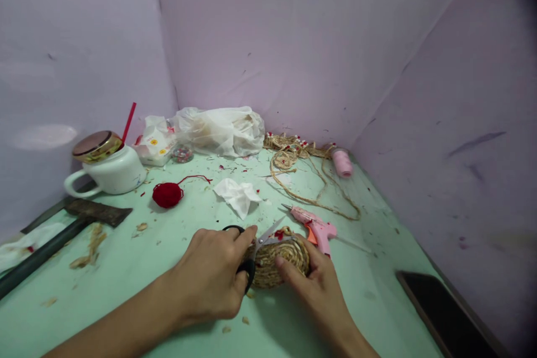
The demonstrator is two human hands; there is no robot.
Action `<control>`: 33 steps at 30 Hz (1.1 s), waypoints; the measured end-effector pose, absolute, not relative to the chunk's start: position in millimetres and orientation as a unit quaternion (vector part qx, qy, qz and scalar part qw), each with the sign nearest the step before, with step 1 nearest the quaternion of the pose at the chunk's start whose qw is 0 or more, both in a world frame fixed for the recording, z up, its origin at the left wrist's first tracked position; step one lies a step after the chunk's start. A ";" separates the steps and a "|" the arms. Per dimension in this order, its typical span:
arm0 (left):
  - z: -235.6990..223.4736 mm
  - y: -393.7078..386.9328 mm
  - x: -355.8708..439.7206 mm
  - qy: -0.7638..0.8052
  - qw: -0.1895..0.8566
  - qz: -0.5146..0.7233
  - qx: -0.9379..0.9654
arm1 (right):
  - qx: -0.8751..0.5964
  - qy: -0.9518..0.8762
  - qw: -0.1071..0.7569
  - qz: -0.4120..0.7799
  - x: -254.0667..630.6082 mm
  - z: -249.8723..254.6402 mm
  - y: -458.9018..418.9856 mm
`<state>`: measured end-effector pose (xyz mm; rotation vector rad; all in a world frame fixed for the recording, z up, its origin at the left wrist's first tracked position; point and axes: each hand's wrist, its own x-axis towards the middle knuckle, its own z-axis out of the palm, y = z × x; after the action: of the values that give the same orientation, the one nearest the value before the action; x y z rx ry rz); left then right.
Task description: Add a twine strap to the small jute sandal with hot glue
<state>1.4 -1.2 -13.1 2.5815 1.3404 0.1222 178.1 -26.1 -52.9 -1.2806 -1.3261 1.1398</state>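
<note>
- Head view: the left hand (pixel 218 268) grips black-handled scissors (pixel 250 269), blades parted at the upper edge of a coiled straw piece (pixel 268 268).
- The right hand (pixel 314 279) clasps that piece's right side, near the pink glue gun (pixel 321 230).
- Trimming seems underway; cutting calls for fingertips clear of the blades.

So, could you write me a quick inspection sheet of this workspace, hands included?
Surface: pale green table, scattered with scraps and flakes.
Job's things: coiled fibre piece, red bits at its upper edge; scissors, blades open by that edge.
Clutter: pink glue gun, red yarn ball, crumpled tissue, hammer-like tool, white mug, plastic bag, pink spool, dark phone-like slab.
Left hand: gripping the scissors by their black handles.
Right hand: holding the fibre piece, thumb against it.
Cables: nothing seen; loose twine lies behind the glue gun.
Surroundings: pale purple walls, smudged, left, back and right.
</note>
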 end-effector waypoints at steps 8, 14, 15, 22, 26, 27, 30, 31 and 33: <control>-21.4 20.9 -14.4 0.545 0.200 0.228 0.782 | -0.491 -0.463 0.494 0.548 182.2 -54.4 -24.0; -23.1 13.8 -10.2 0.474 0.217 0.248 0.816 | -0.454 -0.394 0.530 0.598 182.9 -58.7 -19.7; -23.3 11.8 -8.3 0.467 0.222 0.259 0.816 | -0.454 -0.396 0.529 0.598 183.1 -59.6 -19.5; -22.5 8.2 -2.0 0.456 0.299 0.326 0.772 | -0.483 -0.475 0.480 0.558 179.9 -60.3 -21.0; -19.4 9.0 -7.8 0.467 0.267 0.301 0.788 | -0.496 -0.445 0.491 0.560 180.2 -60.8 -19.6; -18.7 9.1 -9.5 0.461 0.250 0.290 0.800 | -0.496 -0.435 0.497 0.563 181.0 -61.5 -19.1; -17.7 8.0 -11.4 0.439 0.192 0.245 0.843 | -0.507 -0.432 0.509 0.544 183.4 -61.9 -17.6; -17.8 7.3 -10.8 0.433 0.175 0.228 0.854 | -0.515 -0.436 0.510 0.533 183.7 -60.9 -17.4; -18.6 5.5 -8.6 0.427 0.143 0.193 0.872 | -0.526 -0.442 0.512 0.516 183.5 -57.3 -17.0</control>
<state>-8.6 5.5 -18.6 2.5149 1.2314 0.5558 183.5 -17.0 -57.3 -1.2656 -1.0641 1.2415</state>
